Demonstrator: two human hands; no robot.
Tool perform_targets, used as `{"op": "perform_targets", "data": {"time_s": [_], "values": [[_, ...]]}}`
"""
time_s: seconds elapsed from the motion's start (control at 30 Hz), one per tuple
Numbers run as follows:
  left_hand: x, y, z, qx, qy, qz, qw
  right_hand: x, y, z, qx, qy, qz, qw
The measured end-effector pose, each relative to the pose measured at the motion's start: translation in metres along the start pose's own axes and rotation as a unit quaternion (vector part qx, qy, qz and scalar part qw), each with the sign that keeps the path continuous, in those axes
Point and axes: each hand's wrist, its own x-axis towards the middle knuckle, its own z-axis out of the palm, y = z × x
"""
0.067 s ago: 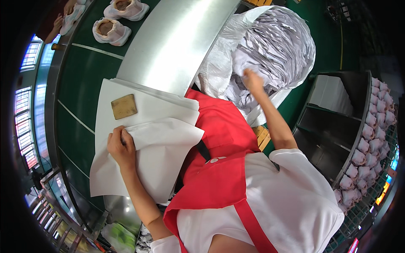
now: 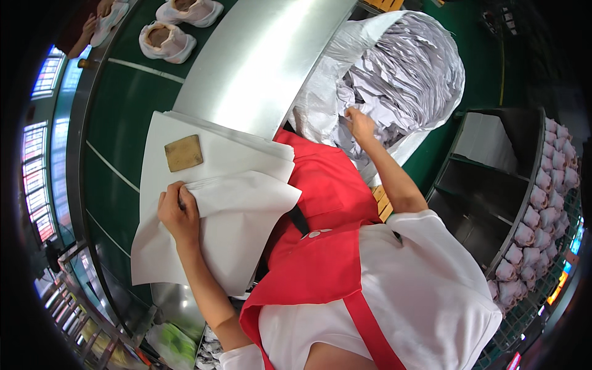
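On the stack of large white paper sheets (image 2: 237,139), my left hand (image 2: 179,213) is closed with its fingers pinching the folded edge of the top sheets. A small brown rectangular block (image 2: 184,153) lies flat on the paper just beyond that hand. To the right, my right hand (image 2: 361,125) reaches over the mouth of a white woven sack (image 2: 320,80). Its fingers are loosely curled and slightly apart, with nothing visible between them. Packed, crumpled grey-white paper (image 2: 410,74) fills the sack, and some of it lies right beside the fingertips.
A metal worktop (image 2: 259,55) extends beyond the paper. Left of it runs a green conveyor belt (image 2: 117,129) carrying pale shoes (image 2: 168,42). Another person's hand (image 2: 89,28) holds a shoe at the far left. A rack (image 2: 472,179) with several white paper-wrapped bundles (image 2: 530,234) stands at right.
My right hand has moved slightly left and toward me, away from the white paper it was at in the sack. My left hand stays on the sheets. The view has shifted slightly.
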Motion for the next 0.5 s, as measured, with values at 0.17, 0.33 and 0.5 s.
{"op": "perform_targets", "data": {"time_s": [0.17, 0.33, 0.5], "values": [[-0.001, 0.001, 0.001, 0.004, -0.006, -0.01, 1.0, 0.003, -0.012, 0.032, 0.069, 0.07, 0.07, 0.993], [-0.002, 0.001, -0.003, 0.0, -0.013, -0.025, 1.0, 0.001, 0.004, 0.04, -0.043, 0.016, -0.029, 0.999], [0.002, 0.002, -0.002, -0.004, -0.014, -0.019, 1.0, 0.006, -0.004, 0.053, -0.134, -0.079, -0.043, 0.987]]}}
